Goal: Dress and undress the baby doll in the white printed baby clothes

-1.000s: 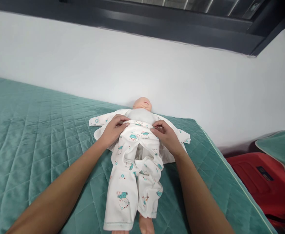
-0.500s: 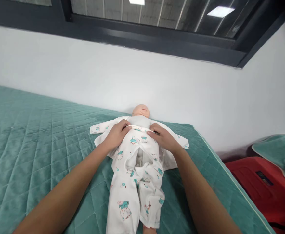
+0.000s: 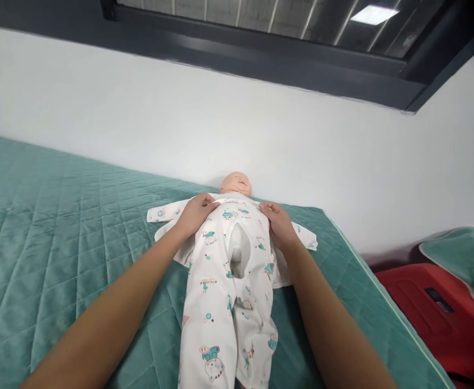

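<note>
A baby doll (image 3: pixel 235 183) lies on its back with its head close to the wall. White baby pants (image 3: pixel 211 294) with teal animal prints cover its legs and belly, their waistband high on the chest. An opening at the crotch shows the white body underneath. My left hand (image 3: pixel 198 213) pinches the waistband at its left side. At the right side, my right hand (image 3: pixel 276 220) grips the same band with bent fingers. A white printed baby shirt (image 3: pixel 167 212) is spread under the doll, its sleeves stretched out to both sides.
The doll rests on a green quilted bed cover (image 3: pixel 78 243). A white wall (image 3: pixel 159 119) stands behind it, below a dark window frame (image 3: pixel 261 65). Beyond the bed's right edge are a red chair or case (image 3: pixel 431 319) and a green cloth (image 3: pixel 464 254) over it.
Both hands have moved up the doll's chest, pulling the waistband higher. The pants look smoother, the crotch opening sits higher, and the right hand has shifted outward.
</note>
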### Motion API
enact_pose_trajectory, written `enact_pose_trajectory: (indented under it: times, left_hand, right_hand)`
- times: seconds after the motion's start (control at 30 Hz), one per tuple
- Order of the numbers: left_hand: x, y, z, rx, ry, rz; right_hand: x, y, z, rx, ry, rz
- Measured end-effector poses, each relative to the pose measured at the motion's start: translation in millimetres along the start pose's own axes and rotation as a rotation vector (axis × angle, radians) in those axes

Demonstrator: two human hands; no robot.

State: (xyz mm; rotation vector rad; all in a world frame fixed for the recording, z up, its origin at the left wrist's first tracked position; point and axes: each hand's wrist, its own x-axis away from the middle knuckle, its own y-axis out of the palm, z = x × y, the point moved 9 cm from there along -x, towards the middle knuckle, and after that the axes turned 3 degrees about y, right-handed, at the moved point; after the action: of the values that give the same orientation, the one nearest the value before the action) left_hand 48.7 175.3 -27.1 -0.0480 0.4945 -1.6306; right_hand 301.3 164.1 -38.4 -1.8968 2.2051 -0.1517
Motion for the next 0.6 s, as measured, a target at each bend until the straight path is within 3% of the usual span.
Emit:
enact_pose_trajectory:
  times: [0.17, 0.27, 0.37, 0.47, 0.6]
  left_hand:
    - [11, -5.4, 2, -0.13, 0.04, 0.03]
    - [16, -5.9, 5, -0.251, 0.105, 0.034]
    - [21, -7.3, 6, -0.367, 0.125, 0.048]
    - [22, -5.6, 1, -0.405, 0.101, 0.023]
    - [19, -3.2, -6, -0.414, 0.063, -0.003]
  right_hand:
    - [14, -10, 4, 0.07, -0.003, -0.069]
    - [25, -12, 2, 0.273, -0.032, -0.099]
    - [36, -14, -6, 0.533, -0.06, -0.047]
    - [45, -6, -16, 0.726, -0.091, -0.033]
    - [45, 4, -15, 0.779, -0.079, -0.052]
